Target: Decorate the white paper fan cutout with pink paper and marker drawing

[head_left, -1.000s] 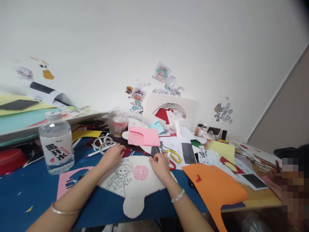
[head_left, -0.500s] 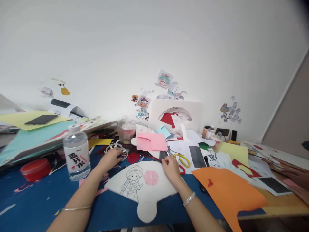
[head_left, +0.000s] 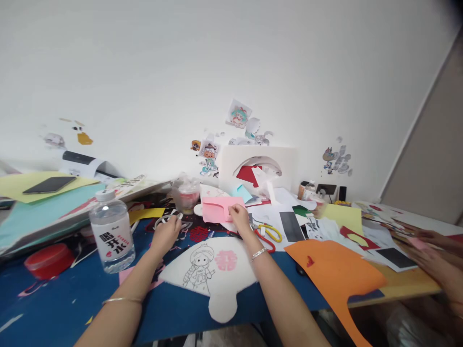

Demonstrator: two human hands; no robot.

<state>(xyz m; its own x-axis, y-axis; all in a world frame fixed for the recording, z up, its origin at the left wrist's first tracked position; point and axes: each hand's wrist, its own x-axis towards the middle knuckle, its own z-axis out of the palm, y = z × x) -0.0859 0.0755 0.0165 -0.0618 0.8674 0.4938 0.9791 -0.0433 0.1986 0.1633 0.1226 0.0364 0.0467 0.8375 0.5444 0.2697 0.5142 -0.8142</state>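
My left hand (head_left: 167,233) is closed on a roll of tape (head_left: 161,220) left of centre; its fingers partly hide the roll. My right hand (head_left: 238,218) reaches over to a sheet of pink paper (head_left: 213,210) with a cut-out edge, its fingers pinching the right part of the sheet. In front of me lies a white fan-shaped piece (head_left: 231,262) with a rounded handle. A line drawing of a braided figure (head_left: 200,270) and a pink double-happiness cut-out (head_left: 226,260) are on it. Scissors with yellow and red handles (head_left: 273,233) rest right of my right wrist.
A water bottle (head_left: 112,233) and a red round tub (head_left: 49,261) stand at left. Orange paper (head_left: 336,270) overhangs the front edge at right. Behind are a plastic cup (head_left: 185,193) and a white board with a cut opening (head_left: 226,161). Another person's hands (head_left: 430,250) are at far right.
My right hand has moved from the fan's upper right edge, forward and left onto the pink paper. My left hand stays at the tape rolls and has shifted slightly. The view has turned somewhat right.
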